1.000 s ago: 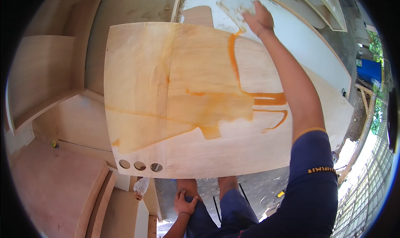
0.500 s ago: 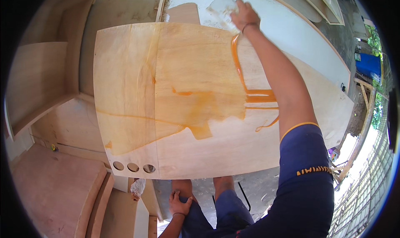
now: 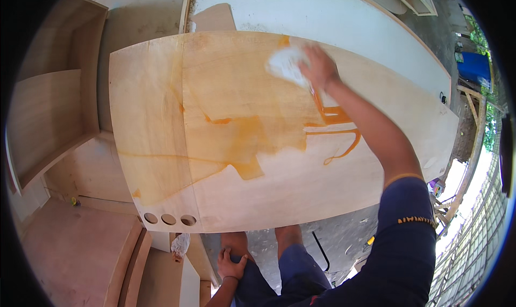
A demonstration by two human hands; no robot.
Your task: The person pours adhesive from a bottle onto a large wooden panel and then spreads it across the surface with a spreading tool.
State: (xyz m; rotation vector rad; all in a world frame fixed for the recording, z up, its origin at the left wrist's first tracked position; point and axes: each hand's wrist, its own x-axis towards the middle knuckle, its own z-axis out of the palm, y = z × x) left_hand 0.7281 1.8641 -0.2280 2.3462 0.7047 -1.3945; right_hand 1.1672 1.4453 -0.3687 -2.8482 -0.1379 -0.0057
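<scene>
A large pale plywood panel [image 3: 279, 199] spans the middle of the view, with three round holes near its lower left corner. My right hand [image 3: 321, 68] is closed on a white rag [image 3: 287, 65], blurred by motion, over the panel's far part. Beside and below the rag, streaks of glossy orange liquid [image 3: 349, 140] lie on the wood. The panel's left and middle carry a yellowish smeared film with darker orange patches [image 3: 250, 168]. My left hand [image 3: 231, 265] rests on my knee below the near edge, fingers apart and holding nothing.
Wooden cabinet boxes [image 3: 59, 103] stand at the left, with a curved reddish board [image 3: 80, 248] below them. A crumpled stained white cloth [image 3: 180, 245] hangs near the panel's lower left. A white board [image 3: 322, 17] lies beyond the panel. A blue drum [image 3: 474, 68] stands far right.
My right hand has moved the rag from the panel's far edge toward me, wiping through the upper part of the orange streak. My left hand stays on the knee. The view has shifted slightly.
</scene>
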